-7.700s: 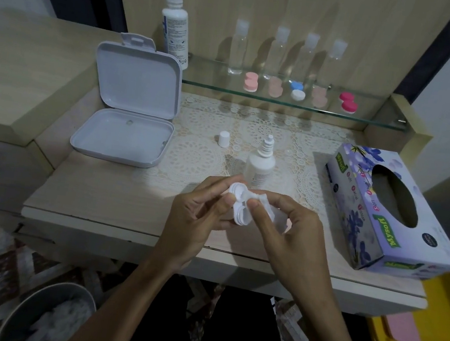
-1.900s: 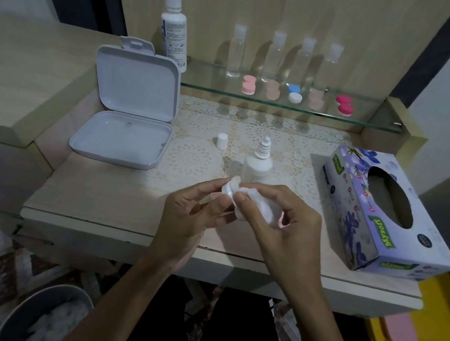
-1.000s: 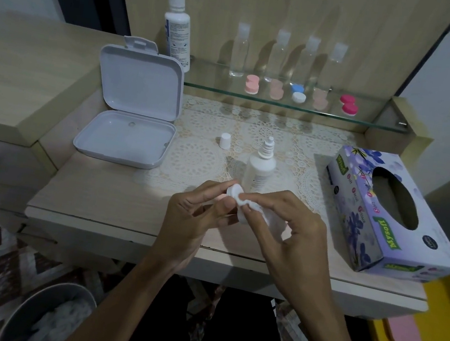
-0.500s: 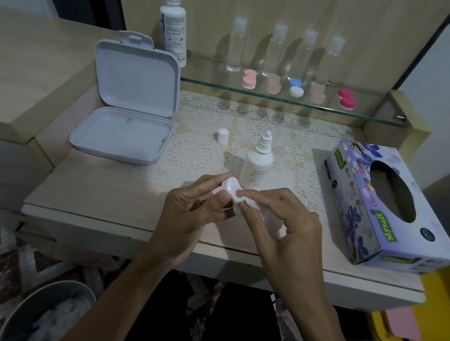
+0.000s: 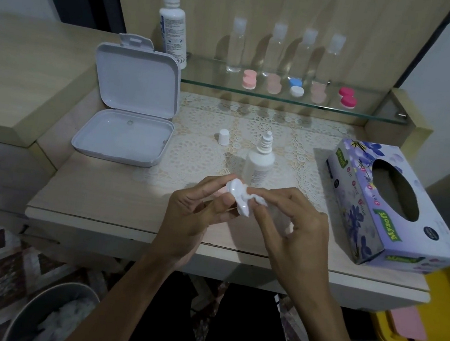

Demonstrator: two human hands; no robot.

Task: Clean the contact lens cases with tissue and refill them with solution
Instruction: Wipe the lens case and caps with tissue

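At far left an open white storage box [image 5: 126, 126] lies with its lid propped upright, apparently set aside to leave the near edge of the table [image 5: 94, 196] for working, with a tall solution bottle [image 5: 173, 27] behind it on the glass shelf [image 5: 368, 115]. A loose white cap [image 5: 223, 136] stands beside the small solution bottle [image 5: 258, 162], uncapped and close at hand, probably ready for the refill. In front of it the left hand [image 5: 192, 217] pinches a white contact lens case [image 5: 238, 199] between thumb and curled fingers, tilting its hollow side toward the right hand [image 5: 294, 225], whose fingertips pinch a wad of tissue [image 5: 257, 200] against the case, evidently to wipe a well dry. Capped lens cases [image 5: 296, 87] line the shelf before four clear bottles. At right the tissue box [image 5: 385, 203] sits within reach.
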